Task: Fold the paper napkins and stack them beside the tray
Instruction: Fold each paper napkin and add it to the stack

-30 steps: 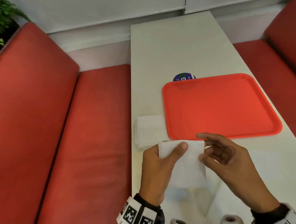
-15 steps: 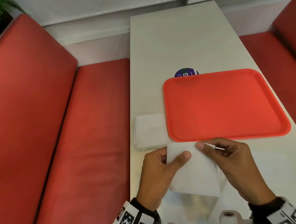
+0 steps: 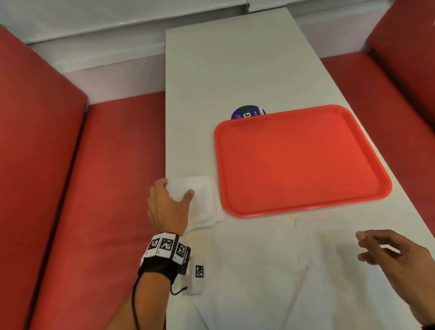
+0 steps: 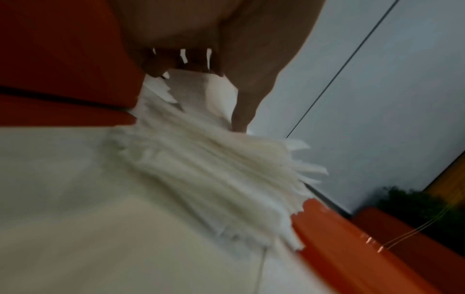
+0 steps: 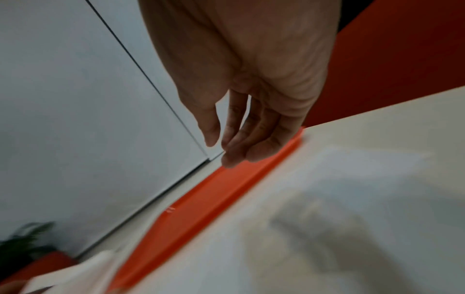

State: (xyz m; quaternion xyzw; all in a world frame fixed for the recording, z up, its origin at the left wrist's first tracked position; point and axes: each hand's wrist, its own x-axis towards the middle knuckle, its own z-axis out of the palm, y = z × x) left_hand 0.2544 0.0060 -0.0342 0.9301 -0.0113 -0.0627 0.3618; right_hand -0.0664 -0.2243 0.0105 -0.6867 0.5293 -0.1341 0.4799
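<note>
My left hand (image 3: 176, 192) grips a folded white napkin (image 3: 184, 184), thumb on top and fingers curled at its far edge. It holds the napkin on the stack of folded napkins (image 3: 207, 203), which lies against the left side of the red tray (image 3: 299, 160). The left wrist view shows that hand (image 4: 201, 95) on the napkin (image 4: 216, 95) above the layered stack (image 4: 214, 179). My right hand (image 3: 364, 246) hovers empty with relaxed fingers over flat unfolded napkins (image 3: 267, 275) near the table's front. In the right wrist view the hand (image 5: 221, 147) hangs above the tray rim (image 5: 214, 199).
The white table (image 3: 232, 75) is narrow and runs away from me. Red bench seats lie on the left (image 3: 87, 197) and right (image 3: 383, 80). A round purple sticker (image 3: 246, 112) peeks out behind the tray. The stack sits at the table's left edge.
My left hand carried the folded napkin away from me and left, onto the stack beside the tray. My right hand let go of it and swung right, over the flat napkins.
</note>
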